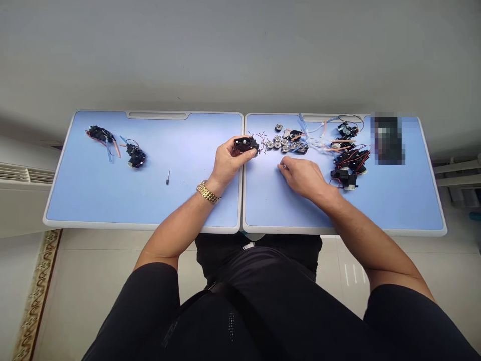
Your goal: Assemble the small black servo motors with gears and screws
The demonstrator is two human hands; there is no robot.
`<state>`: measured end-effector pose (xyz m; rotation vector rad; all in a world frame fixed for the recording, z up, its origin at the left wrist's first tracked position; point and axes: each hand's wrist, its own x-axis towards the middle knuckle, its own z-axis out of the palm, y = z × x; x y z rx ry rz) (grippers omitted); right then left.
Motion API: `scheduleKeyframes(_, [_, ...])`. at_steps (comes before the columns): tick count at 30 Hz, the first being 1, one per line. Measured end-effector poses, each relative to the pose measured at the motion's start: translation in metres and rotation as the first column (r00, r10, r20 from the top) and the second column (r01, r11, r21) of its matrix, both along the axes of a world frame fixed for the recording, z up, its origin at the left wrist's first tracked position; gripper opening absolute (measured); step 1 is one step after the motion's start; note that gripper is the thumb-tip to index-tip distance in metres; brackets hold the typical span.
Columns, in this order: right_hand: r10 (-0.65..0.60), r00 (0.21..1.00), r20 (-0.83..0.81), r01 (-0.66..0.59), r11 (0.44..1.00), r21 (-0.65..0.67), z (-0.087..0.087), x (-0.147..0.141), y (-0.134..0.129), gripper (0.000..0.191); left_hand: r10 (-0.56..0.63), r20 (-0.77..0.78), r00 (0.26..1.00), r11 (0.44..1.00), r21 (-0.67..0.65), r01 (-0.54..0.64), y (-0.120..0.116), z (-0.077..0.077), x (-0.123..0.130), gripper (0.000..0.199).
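The left hand (229, 163) has its fingers (245, 155) clenched around a black servo (245, 145), holding it over the blue counter (188, 200). A gold watch (208, 192) sits on that wrist. The right hand (302, 176) is low over the counter, just to the right of the black servo and lower down in the view. Its fingertips (281, 167) are pinched close together, but it is too hard to see if they hold anything. Just right of the black servo lies a group of small round metal gears (280, 143), with little red wires (261, 141) near them. Farther right is a pile of more servos with red wires (347, 158), and past that is a dark blurred thing (387, 140). To the left of the black servo stands a small metal pin (168, 176), and well past it are two black lumps with wires (136, 155).
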<state>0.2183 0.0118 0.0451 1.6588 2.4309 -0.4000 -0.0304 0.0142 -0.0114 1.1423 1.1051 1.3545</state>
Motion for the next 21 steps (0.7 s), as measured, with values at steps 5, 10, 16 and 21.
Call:
scheduleKeyframes(5, [0.013, 0.998, 0.065, -0.017, 0.997, 0.074, -0.011, -0.011, 0.008, 0.037, -0.004, -0.02, 1.0, 1.0, -0.002, 0.004, 0.001, -0.001, -0.001, 0.056])
scheduleKeyframes(10, [0.096, 0.989, 0.109, -0.102, 0.994, 0.046, -0.01, -0.022, 0.01, 0.047, 0.021, -0.008, 1.0, 1.0, -0.002, -0.021, 0.002, 0.0, -0.002, 0.054])
scheduleKeyframes(16, [0.099, 0.992, 0.074, -0.103, 0.994, 0.046, -0.003, -0.026, 0.009, 0.054, 0.023, 0.005, 1.0, 1.0, 0.003, -0.023, 0.002, 0.002, -0.004, 0.054])
scheduleKeyframes(21, [0.102, 0.993, 0.057, -0.109, 0.985, 0.133, -0.009, -0.024, 0.017, 0.063, 0.016, 0.023, 1.0, 1.0, -0.001, -0.016, 0.002, 0.0, -0.002, 0.055])
